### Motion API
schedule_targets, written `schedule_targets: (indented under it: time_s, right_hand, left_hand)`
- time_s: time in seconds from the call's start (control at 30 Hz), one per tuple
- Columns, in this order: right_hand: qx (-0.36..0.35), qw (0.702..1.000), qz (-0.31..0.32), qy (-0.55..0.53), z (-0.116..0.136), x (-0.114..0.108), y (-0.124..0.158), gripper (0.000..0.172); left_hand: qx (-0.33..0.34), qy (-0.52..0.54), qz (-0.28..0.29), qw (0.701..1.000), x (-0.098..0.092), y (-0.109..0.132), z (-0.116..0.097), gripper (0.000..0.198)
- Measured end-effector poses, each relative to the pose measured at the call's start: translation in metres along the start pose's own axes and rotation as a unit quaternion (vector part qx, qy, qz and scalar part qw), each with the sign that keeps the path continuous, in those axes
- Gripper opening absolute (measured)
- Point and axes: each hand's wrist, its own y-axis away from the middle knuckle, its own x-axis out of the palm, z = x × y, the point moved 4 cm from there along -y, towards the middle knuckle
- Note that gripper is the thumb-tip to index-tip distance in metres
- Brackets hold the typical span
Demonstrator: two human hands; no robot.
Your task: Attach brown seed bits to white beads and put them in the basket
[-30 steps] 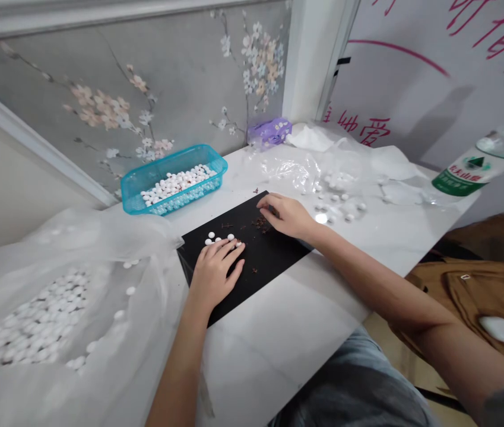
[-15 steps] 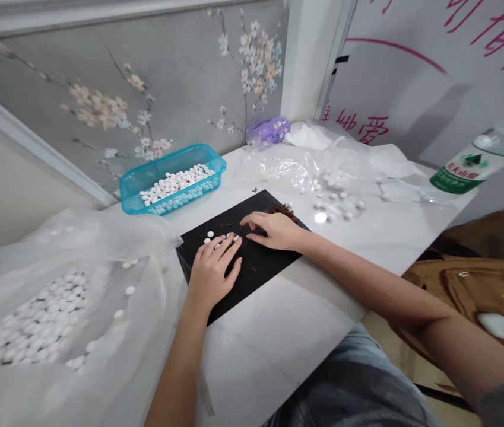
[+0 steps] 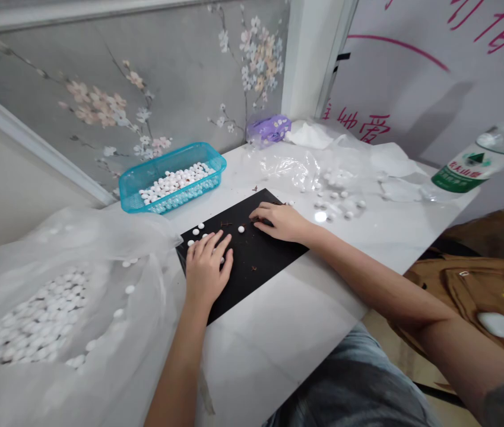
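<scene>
Two hands of mine lie on the black mat (image 3: 252, 261) in the head view, both palm down. My left hand (image 3: 206, 270) rests flat at the mat's left end with fingers spread and nothing gripped; a few white beads (image 3: 197, 228) sit on the mat just beyond and under its fingertips. One single white bead (image 3: 241, 229) lies apart from those, between my two hands. My right hand (image 3: 281, 220) is further back on the mat, fingers loosely curled and pressing down near the far edge; I cannot tell whether anything is pinched under them. Small brown bits (image 3: 225, 225) are scattered on the mat near that bead. The mat sits on the white tabletop (image 3: 305, 308). Behind it to the left stands a teal basket (image 3: 171, 176) holding white beads. A large clear bag (image 3: 56, 308) of beads fills the left side, crumpled clear plastic (image 3: 323, 172) with loose beads lies to the right, and a water bottle (image 3: 478, 163) lies at the far right edge
</scene>
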Motion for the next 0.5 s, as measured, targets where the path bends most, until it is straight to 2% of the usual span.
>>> schedule_targets:
  time_s: [0.13,0.4,0.5]
  right_hand:
    - [0.014,1.0,0.0,0.024,-0.005,0.003,-0.001,0.027]
    - [0.016,1.0,-0.005,0.013,-0.006,0.006,-0.001,0.02]
    - [0.009,1.0,-0.013,0.009,-0.004,0.007,-0.001,0.019]
  left_hand:
    - [-0.069,-0.028,-0.052,0.996,-0.002,0.001,0.009,0.028]
    - [-0.1,-0.012,-0.034,0.994,-0.001,0.003,0.011,0.021]
    - [-0.117,0.012,-0.041,0.992,-0.002,-0.003,0.022,0.027]
